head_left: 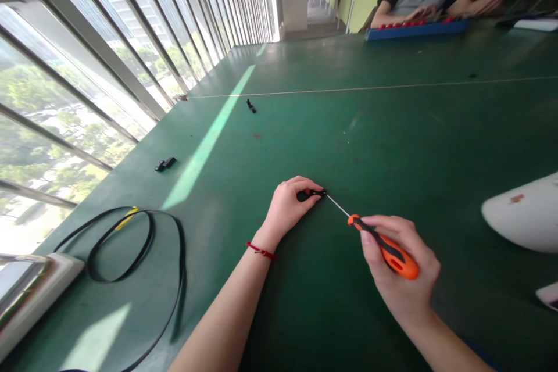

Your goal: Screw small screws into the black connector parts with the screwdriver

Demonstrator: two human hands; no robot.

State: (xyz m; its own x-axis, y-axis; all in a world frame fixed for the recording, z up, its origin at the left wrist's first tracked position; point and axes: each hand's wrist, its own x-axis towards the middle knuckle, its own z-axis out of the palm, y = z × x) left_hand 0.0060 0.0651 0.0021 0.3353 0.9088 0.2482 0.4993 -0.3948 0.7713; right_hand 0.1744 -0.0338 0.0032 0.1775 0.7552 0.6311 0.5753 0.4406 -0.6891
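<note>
On the green table my left hand (pixel 291 200) pinches a small black part (pixel 310 193) between thumb and fingers. Its exact kind is too small to make out. My right hand (pixel 403 261) is wrapped round the orange and black handle of a screwdriver (pixel 392 253). The thin metal shaft slants up and left, and its tip meets the right end of the black part. A red cord bracelet circles my left wrist. Two more small black pieces lie farther off, one at left (pixel 165 164) and one near the thin line (pixel 251 106).
A black cable (pixel 181 256) with a yellow tag lies coiled at left, beside a white-edged device (pixel 39 302). White objects (pixel 527 212) stand at the right edge. Across the green table (pixel 383 128) sits a person behind a blue tray (pixel 414 31). Railings line the left side.
</note>
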